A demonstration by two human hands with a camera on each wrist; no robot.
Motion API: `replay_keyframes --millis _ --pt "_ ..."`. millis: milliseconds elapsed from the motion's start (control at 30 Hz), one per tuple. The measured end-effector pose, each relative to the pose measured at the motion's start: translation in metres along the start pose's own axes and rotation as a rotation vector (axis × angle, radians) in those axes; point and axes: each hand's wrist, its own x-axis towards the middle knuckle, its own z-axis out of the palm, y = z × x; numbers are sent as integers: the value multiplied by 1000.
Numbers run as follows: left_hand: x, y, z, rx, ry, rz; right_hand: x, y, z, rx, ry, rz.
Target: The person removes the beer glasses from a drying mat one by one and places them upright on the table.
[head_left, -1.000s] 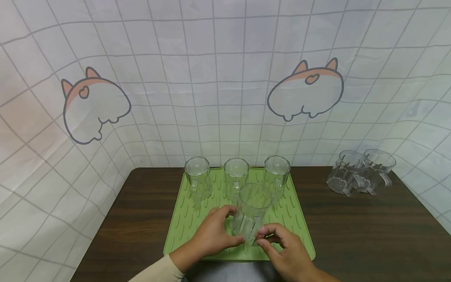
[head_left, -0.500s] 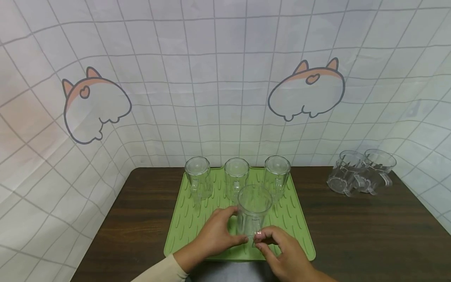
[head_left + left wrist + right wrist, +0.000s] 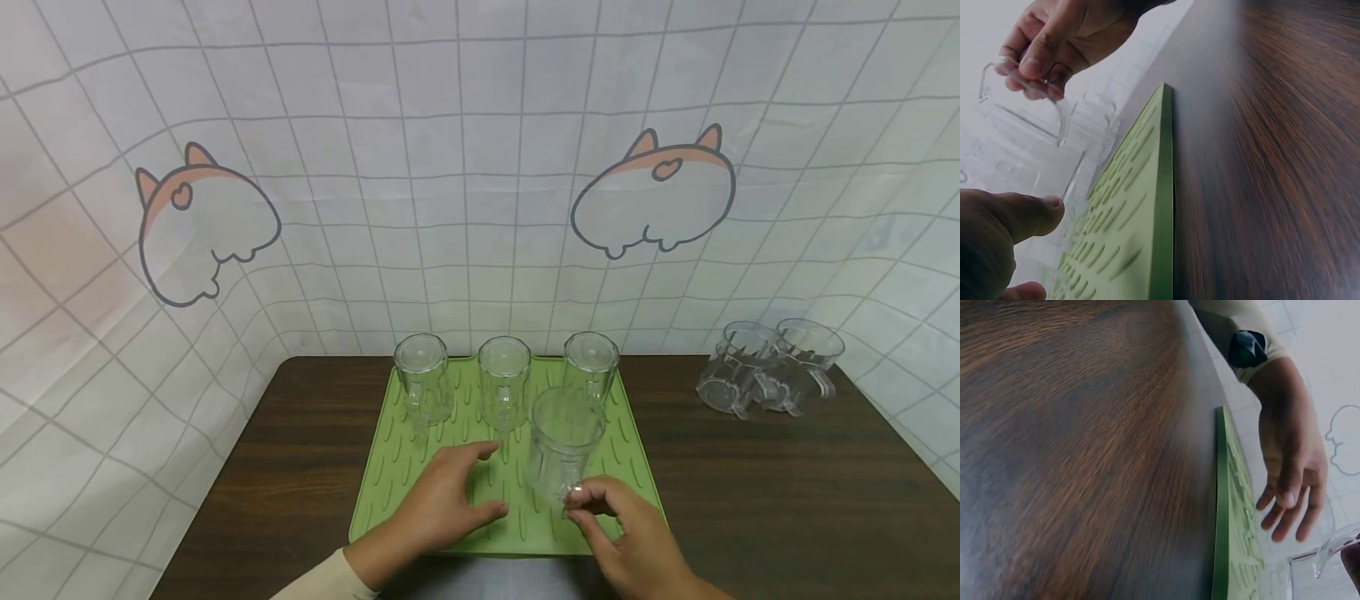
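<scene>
Head view shows me the right hand, fingers pinching the handle of an upright clear mug ahead-left of them, the left hand spread apart from it.

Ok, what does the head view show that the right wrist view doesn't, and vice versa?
Only head: three clear mugs lined along the back of the green mat, two other mugs at the table's right.

Only right wrist: a dark object at the left cuff, all the fingers of the left hand.

Both: that hand, mat, table, and the mug whose handle the right hand pinches.
</scene>
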Motion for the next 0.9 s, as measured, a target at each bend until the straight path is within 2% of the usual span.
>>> replay_keyframes --millis 200,433,600,900 --pt "-9 -9 -9 27 4 12 -4 2 -9 -45 8 32" --pt "-23 -22 -23 106 34 12 -9 6 -25 -69 15 53" --pt "-33 -29 -34 165 60 -17 -11 9 -37 -108 13 78" --pt "-46 -40 -50 203 9 -111 -10 17 -62 -143 3 87"
